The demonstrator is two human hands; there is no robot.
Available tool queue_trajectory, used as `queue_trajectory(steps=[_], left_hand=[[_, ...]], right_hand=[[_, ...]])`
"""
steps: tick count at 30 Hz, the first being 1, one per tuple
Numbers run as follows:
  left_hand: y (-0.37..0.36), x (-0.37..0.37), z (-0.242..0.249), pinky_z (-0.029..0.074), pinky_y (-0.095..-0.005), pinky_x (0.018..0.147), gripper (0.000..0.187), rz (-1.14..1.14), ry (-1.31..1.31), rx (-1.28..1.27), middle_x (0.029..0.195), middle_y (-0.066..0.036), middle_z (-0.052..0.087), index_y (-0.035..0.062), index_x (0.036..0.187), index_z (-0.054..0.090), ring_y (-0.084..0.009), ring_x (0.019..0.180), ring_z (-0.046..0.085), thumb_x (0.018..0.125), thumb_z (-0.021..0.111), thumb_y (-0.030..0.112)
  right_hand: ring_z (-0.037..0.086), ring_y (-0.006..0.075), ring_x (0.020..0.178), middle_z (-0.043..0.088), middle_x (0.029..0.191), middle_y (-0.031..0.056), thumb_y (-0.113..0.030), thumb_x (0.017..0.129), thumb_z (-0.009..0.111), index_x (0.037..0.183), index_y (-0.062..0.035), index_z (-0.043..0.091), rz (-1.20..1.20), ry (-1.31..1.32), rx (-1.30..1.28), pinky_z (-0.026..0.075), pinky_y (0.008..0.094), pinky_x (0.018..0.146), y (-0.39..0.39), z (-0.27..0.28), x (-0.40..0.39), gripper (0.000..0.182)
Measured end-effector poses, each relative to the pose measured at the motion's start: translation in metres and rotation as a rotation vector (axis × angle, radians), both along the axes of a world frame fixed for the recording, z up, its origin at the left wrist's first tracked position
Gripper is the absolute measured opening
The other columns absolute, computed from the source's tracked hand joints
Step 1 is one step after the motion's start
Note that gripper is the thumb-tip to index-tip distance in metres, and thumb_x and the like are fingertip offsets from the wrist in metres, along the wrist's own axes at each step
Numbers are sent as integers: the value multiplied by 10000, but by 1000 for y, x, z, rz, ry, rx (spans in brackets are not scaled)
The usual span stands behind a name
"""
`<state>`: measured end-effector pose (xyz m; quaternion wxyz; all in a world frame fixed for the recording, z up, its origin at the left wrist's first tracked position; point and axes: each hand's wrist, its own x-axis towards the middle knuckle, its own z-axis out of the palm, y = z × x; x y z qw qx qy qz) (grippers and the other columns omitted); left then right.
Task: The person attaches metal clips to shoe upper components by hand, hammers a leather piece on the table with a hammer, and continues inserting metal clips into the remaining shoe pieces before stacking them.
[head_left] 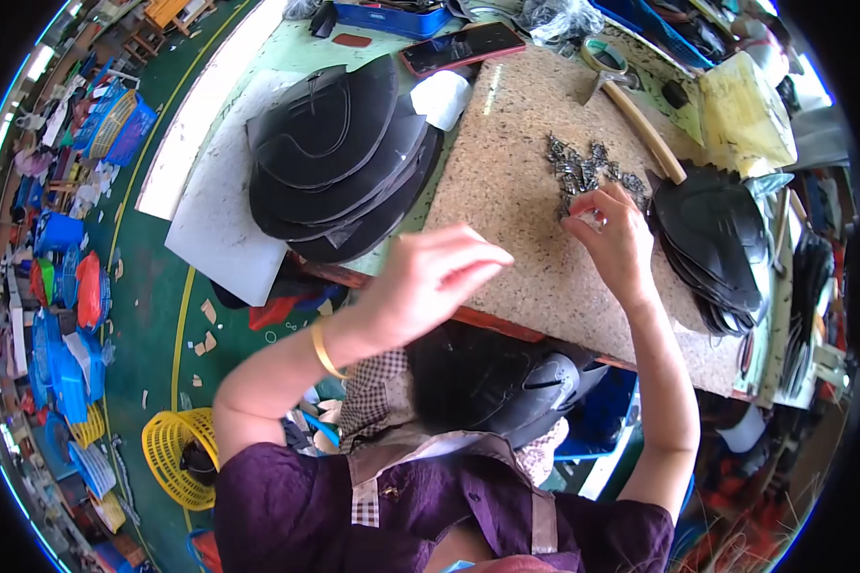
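Observation:
My left hand (435, 279), with a gold bangle (327, 351) at the wrist, hovers over the near left part of the speckled board (506, 143). Its fingers are bent together; whatever they may hold is hidden. My right hand (619, 239) is at the near edge of a pile of small dark metal pieces (583, 170), thumb and fingertips drawn together. Something small and shiny shows between them, too small to name. On my lap rests a black moulded piece (497, 382). Stacked black curved sheets (330, 143) lie left of the board, and more black shaped pieces (712, 239) lie right of my right hand.
A hammer (645, 129) with a wooden handle lies behind the metal pieces, beside a roll of tape (604, 55). A phone (463, 48) is at the back edge. A yellowish block (747, 110) stands back right. On the green floor sits a yellow basket (177, 458).

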<state>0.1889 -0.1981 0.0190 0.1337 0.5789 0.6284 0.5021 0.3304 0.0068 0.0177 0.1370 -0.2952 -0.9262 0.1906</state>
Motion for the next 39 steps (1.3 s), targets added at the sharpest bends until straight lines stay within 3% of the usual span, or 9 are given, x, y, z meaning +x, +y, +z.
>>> queue_trajectory(steps=[3,7,12,16,21,25,32,35,39], left_hand=[[23,30,-24,471,-212,564,171,27,-168,36,862,-33,640,41,992,647,-83,670,590,824,667,16],[36,36,-24,449,-195,527,105,-6,-620,-90,851,-2,618,34,968,616,-49,648,551,865,639,22],[15,56,-20,430,-174,528,57,-102,-755,-234,816,-5,591,5,923,608,-38,631,527,890,628,48],[-7,83,-31,475,-212,581,71,-31,-619,-156,812,-38,623,21,895,625,-75,693,585,865,661,73],[-20,96,-44,481,-266,603,96,-124,-436,-57,794,-48,621,29,859,628,-159,694,600,806,701,61],[-31,87,-51,462,-306,611,124,-381,-183,99,774,-40,622,62,818,629,-215,694,582,765,725,121],[-56,108,-64,435,-275,622,146,-264,-554,-180,769,-12,622,78,850,677,-146,705,552,758,748,166],[-68,113,-72,440,-255,603,125,-181,-604,-170,787,-37,625,63,826,677,-139,684,559,760,754,136],[-72,117,-61,473,-239,623,112,-103,-589,-238,778,-53,618,43,840,672,-128,697,587,762,747,69]], right_hand=[[625,192,813,642,886,48,-101,748,721,848,-95,671,90,170,45,504,320,679,-5,-9,8,111],[651,119,702,685,852,59,-36,777,707,885,-53,672,92,246,-396,527,255,614,-43,8,35,114],[651,99,708,677,822,59,-6,822,683,919,-2,668,6,454,-963,546,220,614,-79,2,73,99],[618,89,761,648,858,52,-64,882,644,975,23,640,-41,598,-1327,555,238,682,-106,-15,94,127],[620,104,734,645,840,59,-91,894,633,969,26,633,-123,647,-1431,544,240,652,-133,-35,113,138],[634,134,692,657,780,79,-141,894,634,984,26,652,-42,529,-2072,536,254,634,-144,-49,136,190],[630,126,736,650,832,78,-142,898,631,975,21,654,-112,650,-2098,534,246,677,-177,-62,145,182],[624,126,783,631,900,87,-105,889,638,994,30,651,-80,682,-1724,528,243,717,-186,-65,142,172],[591,132,880,600,959,71,-37,827,694,958,-6,685,-101,649,-1585,487,253,791,-183,-63,141,134]])
